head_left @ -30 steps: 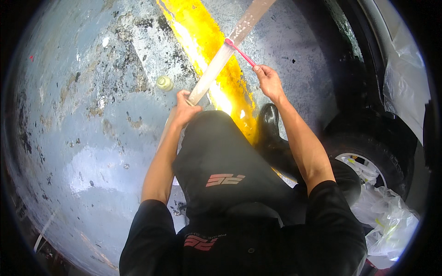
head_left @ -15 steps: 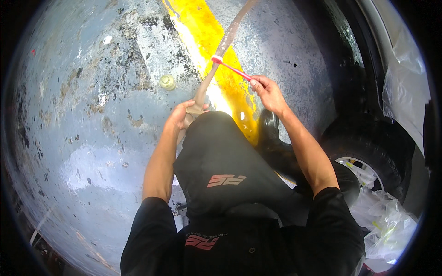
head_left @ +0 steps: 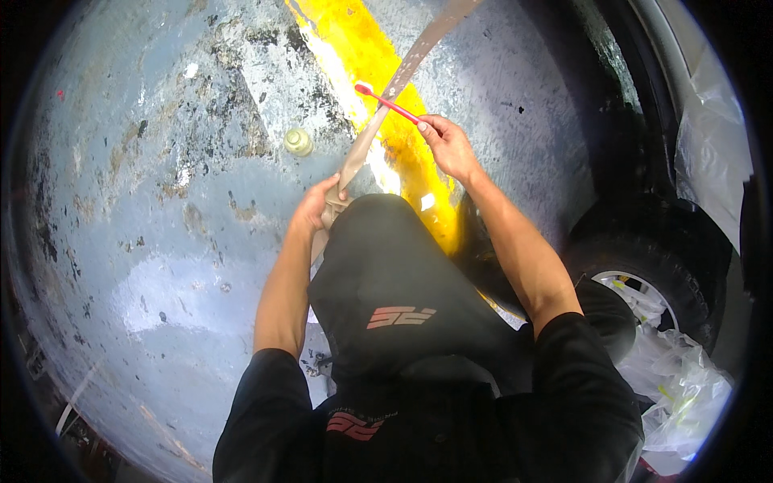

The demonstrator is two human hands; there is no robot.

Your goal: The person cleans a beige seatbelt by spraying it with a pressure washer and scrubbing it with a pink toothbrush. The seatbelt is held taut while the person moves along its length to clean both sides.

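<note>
My right hand [head_left: 448, 146] grips the handle of a red toothbrush [head_left: 394, 106], its thumb pressed along the end. The brush head, with pale bristles, sits just left of a long beige webbing strap [head_left: 421, 50], and the handle crosses over it. That strap looks like a seat belt; white specks dot its upper stretch. Its lower end is bunched in my left hand [head_left: 319, 205], whose fingers close round the folds beside my knee. From there the strap runs taut up and to the right, out of view. Left of it a small pale green bottle [head_left: 298, 142] stands on the floor.
A yellow painted stripe [head_left: 354, 40] crosses the worn grey floor [head_left: 177, 249] under the strap. To the right is a car wheel [head_left: 644, 262] with clear plastic sheeting [head_left: 680, 398] beside it. My bent knee [head_left: 378, 233] rises between my arms.
My right hand has moved left and slightly up with the toothbrush, its head going from on the strap to past its left edge. The strap's upper part has swung right and turned flatter.
</note>
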